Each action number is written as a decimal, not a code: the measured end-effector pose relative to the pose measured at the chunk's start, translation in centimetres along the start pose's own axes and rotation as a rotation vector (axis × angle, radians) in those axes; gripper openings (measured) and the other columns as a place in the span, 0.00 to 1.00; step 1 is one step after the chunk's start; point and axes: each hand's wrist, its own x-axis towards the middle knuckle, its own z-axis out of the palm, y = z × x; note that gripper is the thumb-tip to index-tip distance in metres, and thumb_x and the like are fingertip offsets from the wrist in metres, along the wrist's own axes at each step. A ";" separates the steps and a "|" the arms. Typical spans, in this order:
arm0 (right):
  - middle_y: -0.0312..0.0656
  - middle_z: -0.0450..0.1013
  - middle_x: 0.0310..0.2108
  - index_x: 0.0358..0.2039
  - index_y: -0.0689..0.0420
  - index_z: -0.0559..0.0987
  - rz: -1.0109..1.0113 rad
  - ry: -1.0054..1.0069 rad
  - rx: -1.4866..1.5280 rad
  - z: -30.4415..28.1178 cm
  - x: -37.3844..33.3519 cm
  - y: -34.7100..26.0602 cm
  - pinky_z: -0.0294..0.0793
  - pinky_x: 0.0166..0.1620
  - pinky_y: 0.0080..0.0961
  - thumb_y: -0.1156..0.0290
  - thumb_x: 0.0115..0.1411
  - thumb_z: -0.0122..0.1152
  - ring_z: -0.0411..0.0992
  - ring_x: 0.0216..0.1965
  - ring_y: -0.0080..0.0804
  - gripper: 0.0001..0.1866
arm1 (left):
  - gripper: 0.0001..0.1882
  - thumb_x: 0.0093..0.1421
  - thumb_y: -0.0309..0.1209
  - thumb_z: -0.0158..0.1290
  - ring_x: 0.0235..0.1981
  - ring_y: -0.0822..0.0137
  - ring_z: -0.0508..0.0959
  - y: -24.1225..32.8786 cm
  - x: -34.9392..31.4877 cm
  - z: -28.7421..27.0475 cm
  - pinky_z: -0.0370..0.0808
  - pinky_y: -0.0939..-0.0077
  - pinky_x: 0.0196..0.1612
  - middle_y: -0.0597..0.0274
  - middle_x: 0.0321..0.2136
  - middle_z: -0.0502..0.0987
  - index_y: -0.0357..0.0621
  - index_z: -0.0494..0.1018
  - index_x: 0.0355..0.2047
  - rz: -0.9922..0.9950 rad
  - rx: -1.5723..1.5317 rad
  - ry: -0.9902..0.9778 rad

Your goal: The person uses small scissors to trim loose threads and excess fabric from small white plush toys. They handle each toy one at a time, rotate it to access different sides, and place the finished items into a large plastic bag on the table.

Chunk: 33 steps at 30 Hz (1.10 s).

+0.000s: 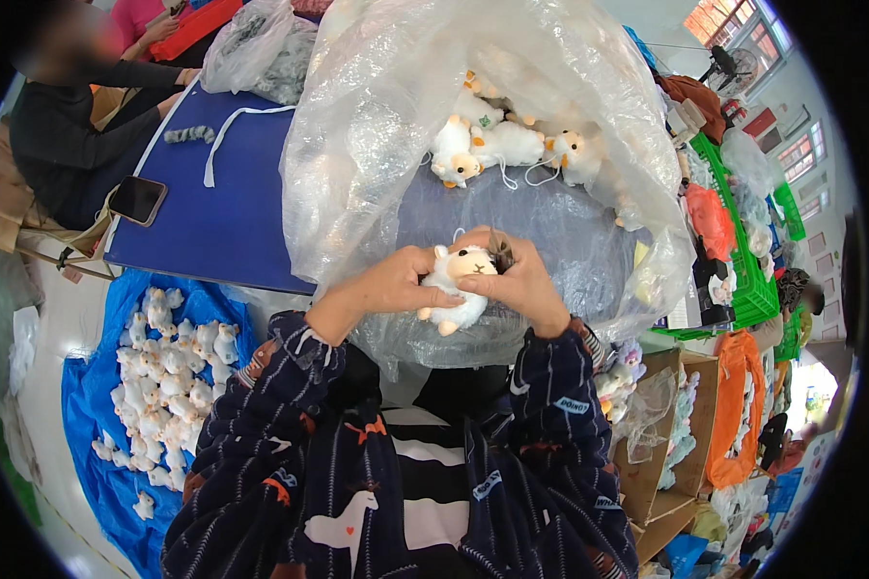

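A small white plush sheep toy [465, 307] with a cream face and tan feet is between my hands, low over the table's near edge. My left hand [396, 282] closes on its body from the left, thumb across its front. From the right, my right hand [526, 280] grips its head, the thumb pressed near its muzzle. A dark greyish tuft shows beside the head; I cannot make out what it is. Beyond my hands, several similar plush toys [507, 145] with white string loops lie in a large clear plastic bag [357, 125].
The blue table [227, 193] carries a phone [138, 200], a grey fluffy strip [189, 135] and a white strap [224, 135]. On the floor at left, a blue sack [92, 405] holds many white plush toys. A cardboard box [652, 482] stands at right. A co-worker sits at far left.
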 end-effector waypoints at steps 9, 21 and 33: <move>0.34 0.70 0.38 0.48 0.58 0.70 -0.109 0.591 -0.137 0.5 -1.4 0.8 0.59 0.24 0.09 0.73 0.48 0.63 0.60 0.23 0.15 0.25 | 0.21 0.61 0.40 0.45 0.36 0.74 0.75 1.0 0.7 1.7 0.71 0.81 0.37 0.60 0.37 0.74 0.33 0.65 0.46 -0.018 -0.556 0.473; 0.41 0.68 0.24 0.32 0.60 0.73 -0.270 0.510 -0.512 3.5 -2.1 2.3 0.68 0.27 0.20 0.76 0.50 0.62 0.69 0.22 0.28 0.09 | 0.14 0.55 0.33 0.53 0.25 0.72 0.73 0.8 -1.2 1.5 0.70 0.78 0.28 0.61 0.25 0.72 0.38 0.71 0.39 0.174 0.405 0.909; 0.34 0.69 0.26 0.37 0.59 0.72 -0.071 0.541 -0.242 2.4 -2.4 2.2 0.66 0.26 0.17 0.74 0.51 0.62 0.66 0.23 0.19 0.13 | 0.08 0.52 0.26 0.55 0.23 0.70 0.71 0.5 -0.5 1.2 0.69 0.80 0.27 0.61 0.26 0.70 0.38 0.73 0.32 0.280 0.393 0.761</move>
